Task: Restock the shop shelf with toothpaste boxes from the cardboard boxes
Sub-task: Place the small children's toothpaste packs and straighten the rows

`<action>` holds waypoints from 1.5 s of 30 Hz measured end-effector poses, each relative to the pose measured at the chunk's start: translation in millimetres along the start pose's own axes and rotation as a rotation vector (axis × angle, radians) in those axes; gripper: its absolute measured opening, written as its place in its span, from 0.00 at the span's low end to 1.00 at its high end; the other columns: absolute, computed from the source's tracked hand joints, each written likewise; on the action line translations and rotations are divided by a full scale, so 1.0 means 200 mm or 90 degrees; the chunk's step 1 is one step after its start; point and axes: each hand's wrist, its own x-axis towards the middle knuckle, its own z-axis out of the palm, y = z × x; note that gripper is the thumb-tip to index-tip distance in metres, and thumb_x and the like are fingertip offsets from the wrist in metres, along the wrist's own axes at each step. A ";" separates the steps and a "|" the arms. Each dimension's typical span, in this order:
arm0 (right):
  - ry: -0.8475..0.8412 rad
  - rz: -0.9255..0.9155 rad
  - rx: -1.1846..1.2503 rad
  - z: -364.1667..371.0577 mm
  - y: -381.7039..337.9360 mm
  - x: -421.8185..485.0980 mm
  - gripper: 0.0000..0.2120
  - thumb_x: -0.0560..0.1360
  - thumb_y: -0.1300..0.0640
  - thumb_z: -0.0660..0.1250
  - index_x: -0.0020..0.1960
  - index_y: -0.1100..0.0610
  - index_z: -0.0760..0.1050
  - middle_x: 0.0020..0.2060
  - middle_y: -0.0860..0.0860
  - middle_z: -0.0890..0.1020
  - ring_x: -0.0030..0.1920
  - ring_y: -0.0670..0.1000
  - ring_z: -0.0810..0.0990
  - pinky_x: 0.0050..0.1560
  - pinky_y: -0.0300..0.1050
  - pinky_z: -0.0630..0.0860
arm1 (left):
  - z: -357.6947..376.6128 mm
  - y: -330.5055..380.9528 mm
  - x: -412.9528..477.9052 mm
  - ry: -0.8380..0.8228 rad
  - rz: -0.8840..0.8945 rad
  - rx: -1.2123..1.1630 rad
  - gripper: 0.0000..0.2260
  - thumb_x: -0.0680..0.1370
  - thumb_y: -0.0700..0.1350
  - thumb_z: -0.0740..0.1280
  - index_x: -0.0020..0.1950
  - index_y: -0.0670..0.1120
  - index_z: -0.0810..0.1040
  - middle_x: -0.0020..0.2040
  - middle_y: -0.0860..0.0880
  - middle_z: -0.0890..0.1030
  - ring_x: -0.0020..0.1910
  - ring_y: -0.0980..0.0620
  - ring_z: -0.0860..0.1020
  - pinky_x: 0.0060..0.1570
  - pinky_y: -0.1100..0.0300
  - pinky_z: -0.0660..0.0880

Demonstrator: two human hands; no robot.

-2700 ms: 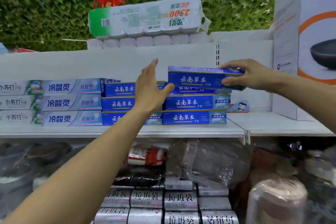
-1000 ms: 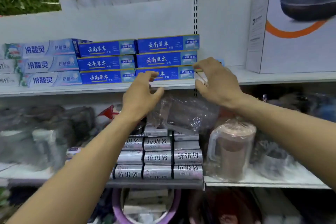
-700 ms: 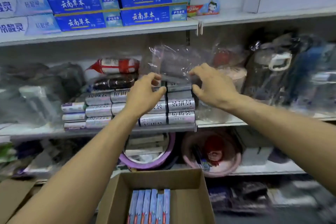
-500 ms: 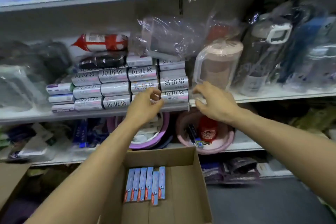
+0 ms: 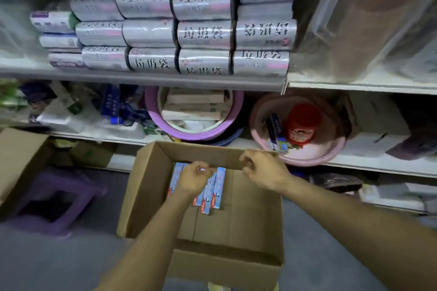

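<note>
Open brown cardboard box (image 5: 146, 196) on the floor. Pale blue toothpaste boxes (image 5: 218, 186) lie against its far wall. Left hand (image 5: 192, 178) curls over them, grip unclear. Right hand (image 5: 262, 172) is loosely curled and empty. Best gather several squarely.
</note>
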 end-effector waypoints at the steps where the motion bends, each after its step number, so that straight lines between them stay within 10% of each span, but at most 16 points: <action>1: -0.040 0.020 0.032 0.09 0.02 0.06 0.10 0.73 0.55 0.64 0.55 0.49 0.75 0.50 0.48 0.82 0.53 0.53 0.80 0.54 0.48 0.75 | 0.02 -0.12 0.07 0.002 -0.045 -0.008 0.08 0.76 0.38 0.69 0.41 0.49 0.74 0.46 0.42 0.80 0.41 0.46 0.76 0.43 0.56 0.69; 4: -0.155 0.071 0.069 0.39 0.09 0.22 0.15 0.75 0.58 0.65 0.61 0.55 0.74 0.55 0.54 0.80 0.58 0.56 0.78 0.57 0.45 0.74 | 0.12 -0.43 0.22 -0.001 -0.163 0.031 0.05 0.75 0.40 0.70 0.44 0.47 0.76 0.51 0.34 0.80 0.46 0.37 0.80 0.46 0.47 0.76; 10: -0.188 0.010 -0.079 0.81 0.24 0.52 0.25 0.78 0.59 0.55 0.74 0.51 0.59 0.70 0.56 0.66 0.67 0.56 0.70 0.66 0.47 0.68 | 0.28 -0.71 0.32 0.030 -0.097 0.282 0.22 0.81 0.49 0.61 0.74 0.44 0.64 0.73 0.46 0.67 0.73 0.47 0.64 0.68 0.61 0.57; 15: -0.163 -0.059 -0.296 0.92 0.24 0.71 0.32 0.73 0.69 0.60 0.75 0.54 0.56 0.66 0.58 0.63 0.61 0.60 0.70 0.53 0.52 0.72 | 0.50 -0.84 0.48 0.044 -0.205 0.274 0.30 0.75 0.45 0.71 0.69 0.40 0.58 0.66 0.40 0.66 0.65 0.41 0.71 0.59 0.51 0.71; 21: -0.126 -0.140 -0.456 0.99 0.29 0.81 0.18 0.79 0.64 0.54 0.68 0.59 0.65 0.63 0.56 0.71 0.62 0.58 0.72 0.43 0.48 0.70 | 0.57 -0.89 0.54 0.117 -0.171 0.288 0.30 0.69 0.33 0.71 0.66 0.42 0.60 0.63 0.42 0.66 0.56 0.43 0.76 0.51 0.55 0.75; 25: -0.153 -0.192 -0.474 0.92 0.32 0.75 0.16 0.81 0.58 0.54 0.66 0.54 0.70 0.67 0.54 0.70 0.65 0.56 0.69 0.43 0.45 0.65 | 0.51 -0.88 0.52 0.108 -0.108 0.250 0.27 0.70 0.43 0.74 0.65 0.42 0.66 0.60 0.43 0.69 0.56 0.43 0.74 0.52 0.54 0.72; 32: -0.118 -0.152 -0.332 0.67 0.25 0.54 0.11 0.79 0.55 0.58 0.60 0.51 0.72 0.61 0.49 0.68 0.63 0.53 0.65 0.39 0.45 0.66 | 0.30 -0.67 0.37 0.059 -0.176 -0.134 0.13 0.73 0.51 0.71 0.33 0.44 0.77 0.29 0.47 0.76 0.33 0.46 0.78 0.38 0.55 0.75; 45: 0.141 -0.091 -0.024 -0.26 -0.07 0.05 0.02 0.74 0.57 0.64 0.46 0.52 0.74 0.49 0.51 0.76 0.53 0.56 0.74 0.46 0.49 0.73 | -0.26 0.05 -0.21 0.028 0.064 -0.278 0.06 0.79 0.39 0.65 0.54 0.40 0.79 0.42 0.39 0.78 0.41 0.44 0.79 0.36 0.61 0.81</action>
